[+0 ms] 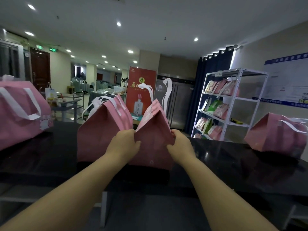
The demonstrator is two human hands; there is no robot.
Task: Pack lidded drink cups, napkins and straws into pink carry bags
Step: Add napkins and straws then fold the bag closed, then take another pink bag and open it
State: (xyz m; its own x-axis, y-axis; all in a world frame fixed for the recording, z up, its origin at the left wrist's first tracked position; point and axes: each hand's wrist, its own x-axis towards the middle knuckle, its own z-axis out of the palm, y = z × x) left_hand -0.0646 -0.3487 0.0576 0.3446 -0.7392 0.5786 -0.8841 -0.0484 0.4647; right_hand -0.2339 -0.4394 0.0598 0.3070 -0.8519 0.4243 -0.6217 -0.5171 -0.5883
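Pink carry bag (155, 127) at centre, one of four on the black counter (225, 164), stands upright with its two white handles (167, 90) sticking up. The left hand (125, 142) grasps its left upper edge with curled fingers, and the right hand (180, 142) pinches its right upper edge, so both hold the same bag. A second bag (100, 130) stands touching it on the left, top folded to a ridge, handles drooping. A third bag (20, 114) sits well apart at the counter's far left, partly cut by the frame. A fourth bag (275, 134) leans at the far right near the back edge. Bare dark counter lies between the centre pair and each outer bag, widest on the right, and a strip of it runs in front to the near edge under the forearms. Beyond the back edge stand one white shelf rack (233, 100), holding pink and green packages, and one red banner (141, 90).
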